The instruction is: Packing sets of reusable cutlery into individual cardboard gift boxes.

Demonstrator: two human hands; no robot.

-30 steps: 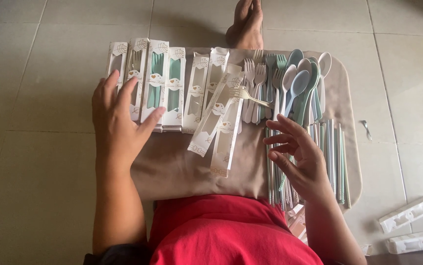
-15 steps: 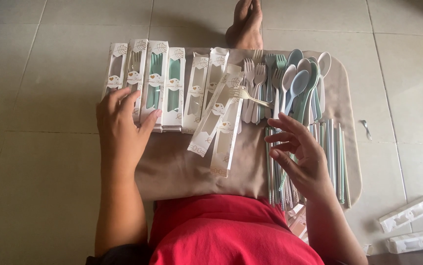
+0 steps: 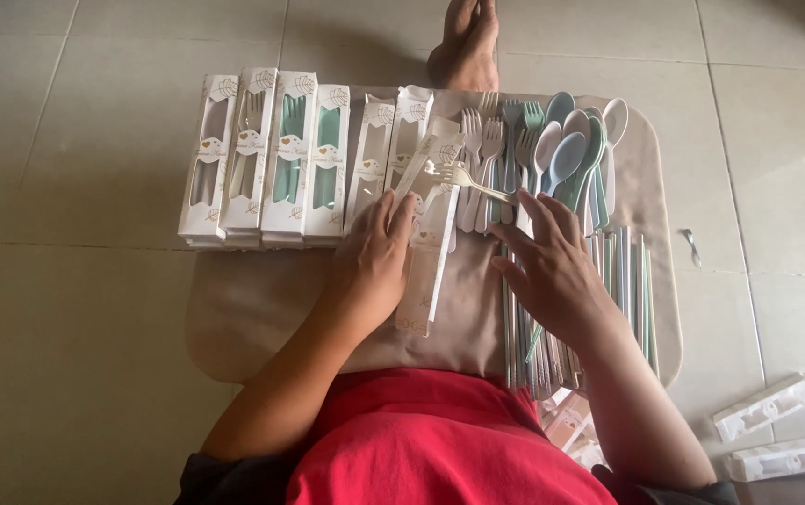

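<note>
A person in a red top [image 3: 440,440] sits on a tiled floor, seen from above, with a beige mat [image 3: 253,318] spread just beyond the lap. On the mat's middle, the left hand [image 3: 374,257] lies flat on a long white box [image 3: 429,238], fingers together and pressing its left edge; the box lies slightly tilted over other boxes. Right of that box, the right hand [image 3: 552,266] hovers or rests with fingers spread apart over a bundle of pastel chopsticks [image 3: 622,281]; whether it touches them cannot be told. A cream fork [image 3: 463,178] lies across the box's far end, between the two hands. Farther on the mat, a row of boxed cutlery sets [image 3: 267,159] lines the left side, while loose forks [image 3: 496,140] and spoons [image 3: 575,140] fan out on the right. Beyond the mat's far edge, a bare foot [image 3: 468,42] rests on the tiles.
</note>
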